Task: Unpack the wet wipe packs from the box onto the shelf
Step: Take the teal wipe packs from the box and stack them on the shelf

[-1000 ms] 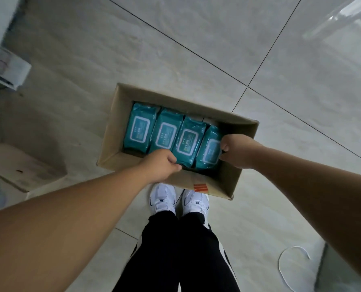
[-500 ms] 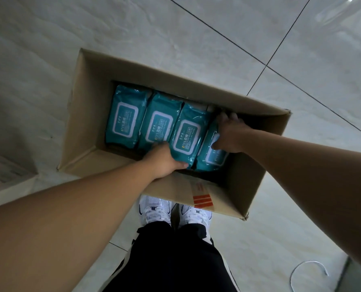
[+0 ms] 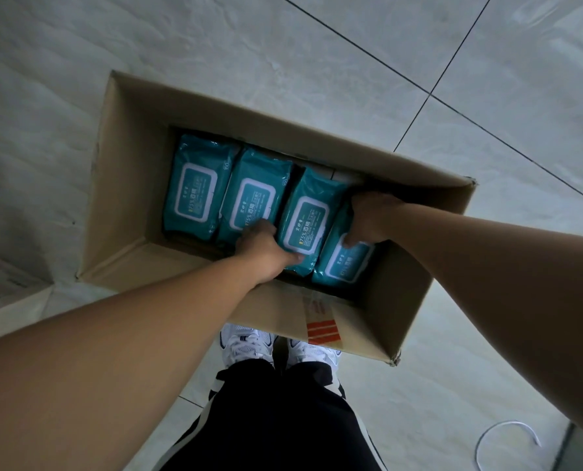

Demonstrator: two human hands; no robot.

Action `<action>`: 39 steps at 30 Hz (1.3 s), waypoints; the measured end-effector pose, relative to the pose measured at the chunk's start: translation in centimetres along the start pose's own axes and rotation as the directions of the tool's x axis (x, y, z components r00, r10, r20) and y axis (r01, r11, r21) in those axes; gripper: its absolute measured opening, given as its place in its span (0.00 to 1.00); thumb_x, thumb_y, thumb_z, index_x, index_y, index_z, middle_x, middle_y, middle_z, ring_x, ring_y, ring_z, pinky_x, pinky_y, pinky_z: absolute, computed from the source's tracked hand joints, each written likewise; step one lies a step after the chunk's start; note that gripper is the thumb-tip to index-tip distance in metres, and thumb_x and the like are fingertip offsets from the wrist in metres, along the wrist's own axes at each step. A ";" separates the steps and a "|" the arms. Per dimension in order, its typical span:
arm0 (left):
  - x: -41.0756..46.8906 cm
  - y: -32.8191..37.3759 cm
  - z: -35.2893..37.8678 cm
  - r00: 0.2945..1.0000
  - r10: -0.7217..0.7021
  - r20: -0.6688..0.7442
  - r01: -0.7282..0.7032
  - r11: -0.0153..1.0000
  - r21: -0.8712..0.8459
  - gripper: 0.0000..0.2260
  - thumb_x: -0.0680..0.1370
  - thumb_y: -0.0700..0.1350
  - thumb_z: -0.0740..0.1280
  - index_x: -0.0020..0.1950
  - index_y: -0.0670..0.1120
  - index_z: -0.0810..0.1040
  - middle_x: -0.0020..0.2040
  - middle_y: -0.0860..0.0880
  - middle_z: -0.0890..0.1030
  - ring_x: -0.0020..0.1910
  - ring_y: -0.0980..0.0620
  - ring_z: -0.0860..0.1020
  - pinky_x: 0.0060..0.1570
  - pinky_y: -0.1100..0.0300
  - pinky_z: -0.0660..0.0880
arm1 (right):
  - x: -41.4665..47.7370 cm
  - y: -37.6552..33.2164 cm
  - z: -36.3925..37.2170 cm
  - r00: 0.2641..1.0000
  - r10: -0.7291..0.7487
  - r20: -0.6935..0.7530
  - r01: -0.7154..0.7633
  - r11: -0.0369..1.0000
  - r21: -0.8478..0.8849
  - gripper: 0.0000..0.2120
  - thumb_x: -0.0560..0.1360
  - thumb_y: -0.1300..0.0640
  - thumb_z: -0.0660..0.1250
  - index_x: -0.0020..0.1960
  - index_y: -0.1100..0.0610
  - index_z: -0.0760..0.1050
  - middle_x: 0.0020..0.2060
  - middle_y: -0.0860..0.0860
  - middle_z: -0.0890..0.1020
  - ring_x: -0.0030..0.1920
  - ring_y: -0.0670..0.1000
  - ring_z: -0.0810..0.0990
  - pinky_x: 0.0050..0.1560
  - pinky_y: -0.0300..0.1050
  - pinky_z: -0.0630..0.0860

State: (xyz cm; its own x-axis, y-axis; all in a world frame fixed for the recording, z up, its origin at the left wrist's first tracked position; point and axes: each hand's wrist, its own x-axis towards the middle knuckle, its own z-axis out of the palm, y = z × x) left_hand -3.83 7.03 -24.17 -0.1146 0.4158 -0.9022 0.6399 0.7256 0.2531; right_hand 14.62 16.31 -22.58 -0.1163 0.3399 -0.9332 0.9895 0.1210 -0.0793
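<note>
Progress, judged: barely begun. No shelf in view. The open brown cardboard box [image 3: 123, 205] sits on the floor, holding a row of four.
- Leftmost teal plastic wet wipe pack [image 3: 195, 188]: untouched.
- Second pack [image 3: 254, 202]: untouched.
- Left hand [image 3: 266, 248]: grips the near end of the third pack [image 3: 309, 222].
- Right hand [image 3: 368, 219]: curls over the rightmost pack [image 3: 344, 263].

Any layer beneath: cannot tell.

An open cardboard box [image 3: 123, 198] is placed on the floor [image 3: 283, 45]. Four teal wet wipe packs [image 3: 195, 188] are lined side by side inside. The third pack [image 3: 305, 226] is gripped by the left hand [image 3: 266, 246], the fourth pack [image 3: 346, 263] by the right hand [image 3: 368, 215].
</note>
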 end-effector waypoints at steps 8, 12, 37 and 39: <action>-0.4 0.1 2.1 0.995 0.023 -0.100 -0.028 0.998 -0.054 0.32 0.68 0.52 0.81 0.62 0.49 0.66 0.59 0.47 0.76 0.54 0.45 0.78 0.53 0.52 0.78 | -0.1 0.5 0.5 0.998 -0.047 0.048 0.046 0.999 0.019 0.43 0.65 0.40 0.80 0.72 0.58 0.72 0.67 0.55 0.78 0.63 0.57 0.79 0.63 0.46 0.76; -0.1 0.4 2.2 0.997 0.065 -0.049 -0.067 0.997 -0.036 0.28 0.70 0.57 0.79 0.64 0.49 0.74 0.59 0.49 0.81 0.57 0.46 0.80 0.59 0.49 0.79 | -0.3 0.5 0.8 0.992 -0.097 0.076 0.091 0.992 0.082 0.41 0.64 0.43 0.81 0.72 0.54 0.71 0.66 0.52 0.79 0.63 0.56 0.79 0.63 0.46 0.75; -12.1 3.3 -13.8 0.976 0.041 0.214 0.001 0.981 -0.194 0.17 0.74 0.48 0.77 0.59 0.45 0.81 0.51 0.46 0.86 0.45 0.49 0.86 0.40 0.57 0.82 | -17.0 0.7 -3.9 0.996 -0.007 -0.090 0.060 0.792 0.607 0.20 0.67 0.52 0.81 0.56 0.48 0.80 0.48 0.44 0.84 0.46 0.45 0.81 0.46 0.40 0.76; -14.2 3.9 -15.4 0.978 0.099 0.183 -0.071 0.985 -0.155 0.15 0.74 0.48 0.77 0.58 0.45 0.82 0.48 0.48 0.86 0.41 0.53 0.85 0.35 0.64 0.79 | -19.3 1.3 -5.0 0.997 -0.010 -0.079 0.060 0.744 0.666 0.19 0.66 0.53 0.82 0.55 0.49 0.80 0.49 0.44 0.85 0.49 0.47 0.83 0.52 0.44 0.80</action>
State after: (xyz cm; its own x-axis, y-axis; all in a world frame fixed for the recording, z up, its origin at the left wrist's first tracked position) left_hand -11.40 12.45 -4.98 0.0904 0.3787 -0.9211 0.5207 0.7704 0.3678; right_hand 17.70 14.55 -2.89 -0.1325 0.4111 -0.9019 0.7862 -0.5105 -0.3482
